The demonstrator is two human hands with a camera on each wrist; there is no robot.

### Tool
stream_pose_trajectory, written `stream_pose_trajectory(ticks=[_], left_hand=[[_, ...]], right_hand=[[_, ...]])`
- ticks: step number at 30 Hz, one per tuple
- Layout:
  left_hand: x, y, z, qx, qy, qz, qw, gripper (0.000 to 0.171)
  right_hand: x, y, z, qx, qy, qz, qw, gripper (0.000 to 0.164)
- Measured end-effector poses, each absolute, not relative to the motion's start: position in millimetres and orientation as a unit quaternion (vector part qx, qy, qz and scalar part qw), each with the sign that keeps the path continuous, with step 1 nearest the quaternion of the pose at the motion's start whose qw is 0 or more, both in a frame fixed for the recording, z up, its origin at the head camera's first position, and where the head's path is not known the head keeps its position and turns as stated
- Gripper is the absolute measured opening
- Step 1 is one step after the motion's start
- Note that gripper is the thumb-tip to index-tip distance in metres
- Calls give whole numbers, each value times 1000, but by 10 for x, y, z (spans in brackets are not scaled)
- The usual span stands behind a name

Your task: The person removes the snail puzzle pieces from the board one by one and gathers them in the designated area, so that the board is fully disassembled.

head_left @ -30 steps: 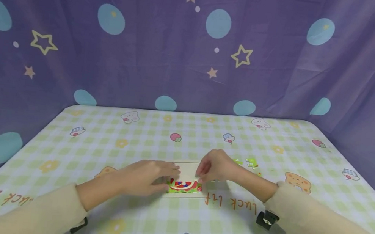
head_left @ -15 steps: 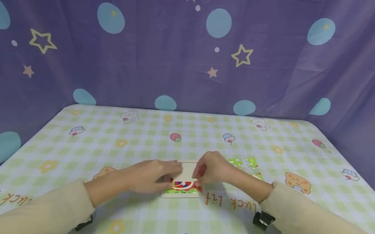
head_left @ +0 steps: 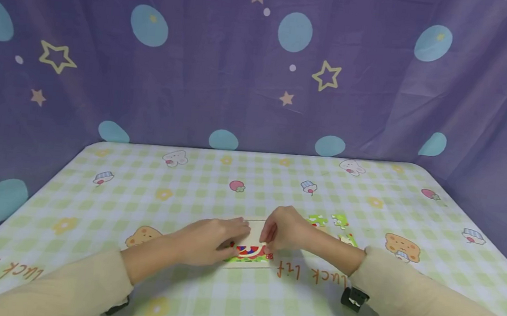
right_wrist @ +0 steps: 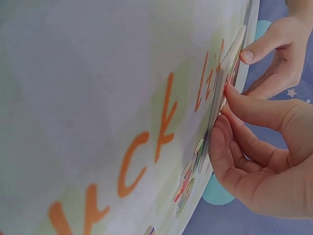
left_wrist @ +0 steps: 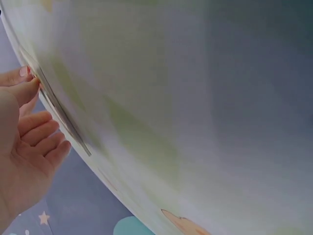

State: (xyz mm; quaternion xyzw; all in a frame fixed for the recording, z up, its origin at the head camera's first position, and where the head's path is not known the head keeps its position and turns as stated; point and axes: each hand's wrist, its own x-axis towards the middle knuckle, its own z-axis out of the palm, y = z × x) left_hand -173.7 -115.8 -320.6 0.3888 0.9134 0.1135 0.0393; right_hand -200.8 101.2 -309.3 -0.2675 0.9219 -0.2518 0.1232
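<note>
A pale rectangular puzzle board (head_left: 254,230) lies on the table in the middle of the head view. Joined red, blue and green puzzle pieces (head_left: 249,253) fill its near part; bare board shows behind them. My left hand (head_left: 210,240) rests along the board's left side, fingers extended. With thumb and fingertips, my right hand (head_left: 288,229) pinches a small puzzle piece, mostly hidden, low over the right part of the picture. In the right wrist view, the right thumb and index finger meet at the board's face, and the left thumb (right_wrist: 248,56) touches its far end.
Several loose green puzzle pieces (head_left: 340,220) lie right of the board, partly behind the right forearm. A checked cloth (head_left: 204,184) with printed drawings covers the table. A purple curtain (head_left: 225,72) hangs behind its far edge.
My left hand has slid slightly right over the board. My right hand has shifted a little left and nearer, still at the board, uncovering more of the loose pieces.
</note>
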Motion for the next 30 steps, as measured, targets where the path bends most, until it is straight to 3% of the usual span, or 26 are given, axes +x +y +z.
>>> stream_pose_trajectory(ticks=[11,30], left_hand=[[-1760,-1064,-3197,301,941,143,63,57],[-1759,-1035,-3179,277,949,128,81,59]], right_hand=[[-2023,980,-3094,-257,923,-250,139,15],[-2043,1003,-3062,-263,920,-240,166,14]])
